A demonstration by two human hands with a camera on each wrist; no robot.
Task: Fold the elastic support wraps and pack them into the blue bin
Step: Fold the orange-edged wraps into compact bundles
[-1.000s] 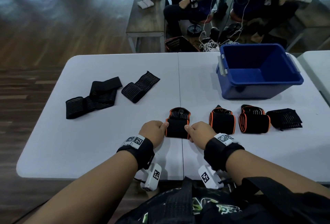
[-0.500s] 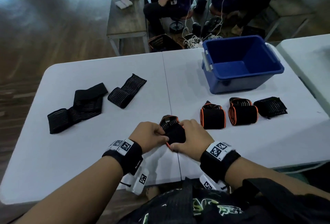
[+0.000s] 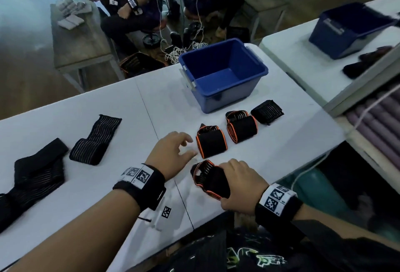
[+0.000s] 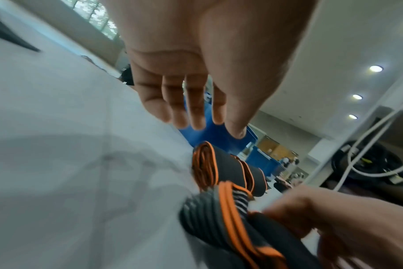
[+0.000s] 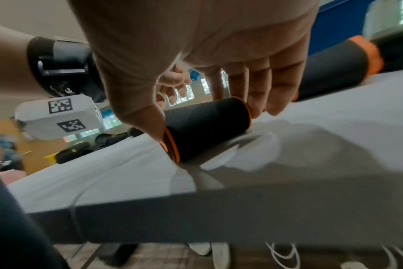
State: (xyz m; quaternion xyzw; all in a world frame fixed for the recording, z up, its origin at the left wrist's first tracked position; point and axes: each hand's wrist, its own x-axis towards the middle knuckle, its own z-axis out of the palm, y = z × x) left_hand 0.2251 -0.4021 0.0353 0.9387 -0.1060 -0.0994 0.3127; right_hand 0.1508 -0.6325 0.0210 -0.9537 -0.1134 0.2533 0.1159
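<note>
Right hand (image 3: 240,187) is gripping a folded orange-trimmed wrap (image 3: 208,179) by the bench's (image 3: 75,185) near edge. Left hand (image 3: 171,152) is hovering beside it, fingers relaxed, holding nothing. Three folded wraps (image 3: 241,128) are lying in a row below the blue bin (image 3: 223,74), which is sitting empty at the far edge. Unfolded black wraps (image 3: 95,139) are waiting toward the left end. Judgement: folding partly done, packing not begun.

Wood floor (image 3: 28,72) w/ glare patches up top, wooden bench (image 3: 80,42) beyond the white table (image 3: 65,196). Second white table (image 3: 303,59) at right. Ceiling spots (image 4: 376,68) lit, windows (image 4: 97,16) behind.
</note>
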